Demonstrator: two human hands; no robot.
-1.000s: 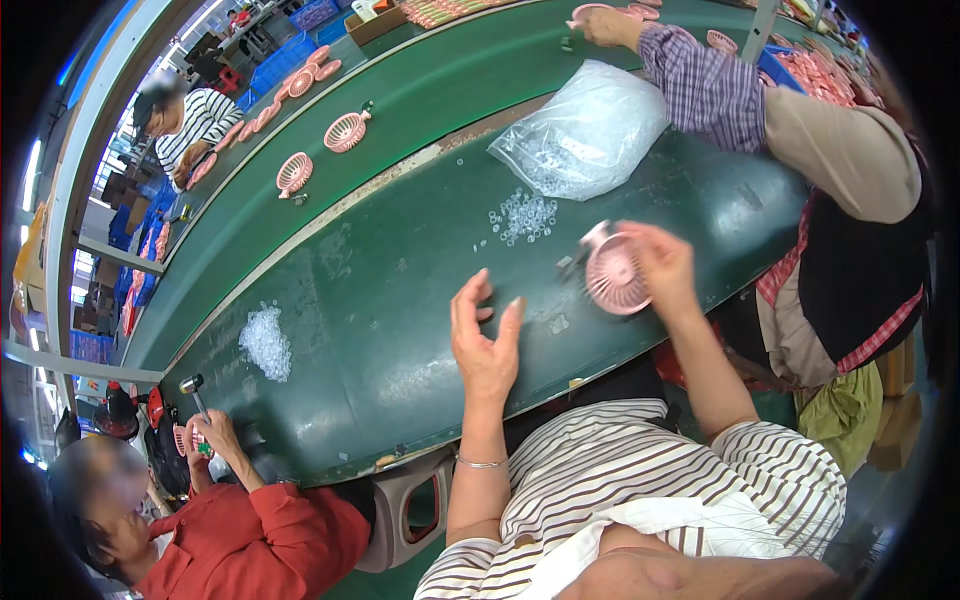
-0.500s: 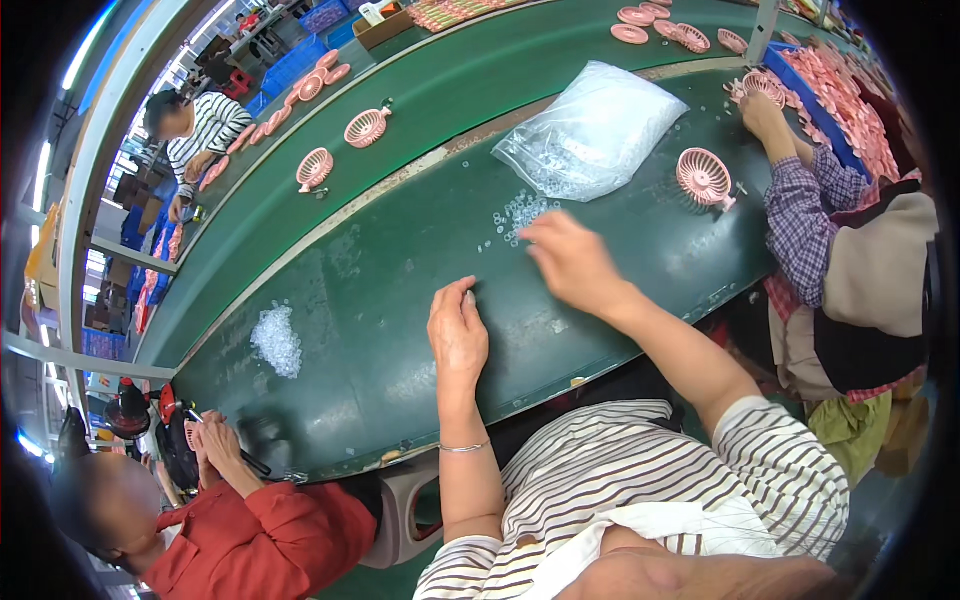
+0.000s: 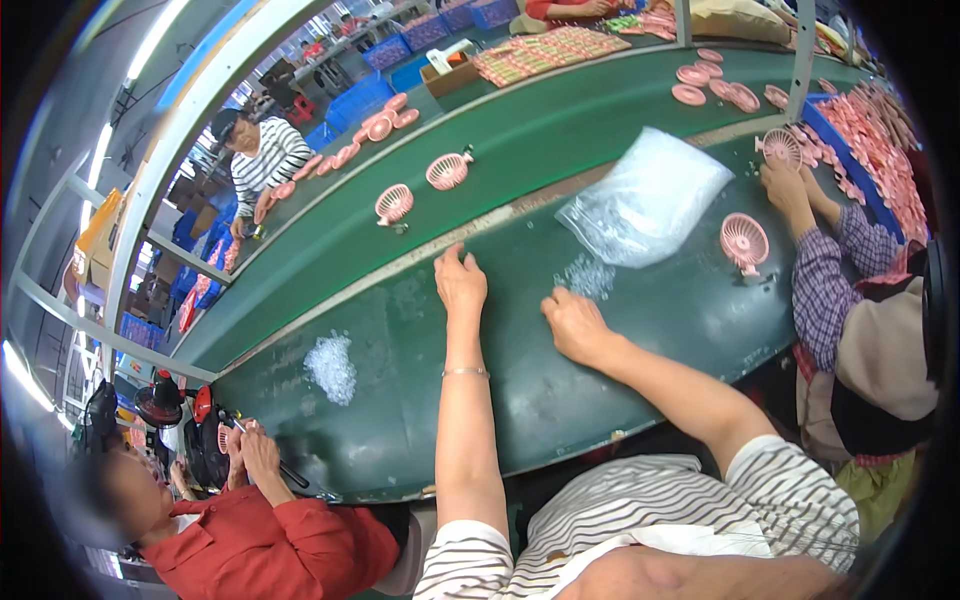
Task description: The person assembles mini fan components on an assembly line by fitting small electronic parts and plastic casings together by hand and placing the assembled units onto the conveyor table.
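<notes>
Right hand is down on the green bench, fingers curled loosely and knuckles up, holding nothing that I can see, sitting just short of the little scatter of clear parts. Left hand lies flat and open, fingers spread toward the far edge, empty too. The parts lie just below the mouth of the clear plastic bag, with a pink fan standing off to the right. The risk here, as I judge it: those pieces look tiny and see-through, so a hurried sweep could flick some across the bench or off its edge. A neighbour's hand works close by, so a wide reach could also bump that fan.
</notes>
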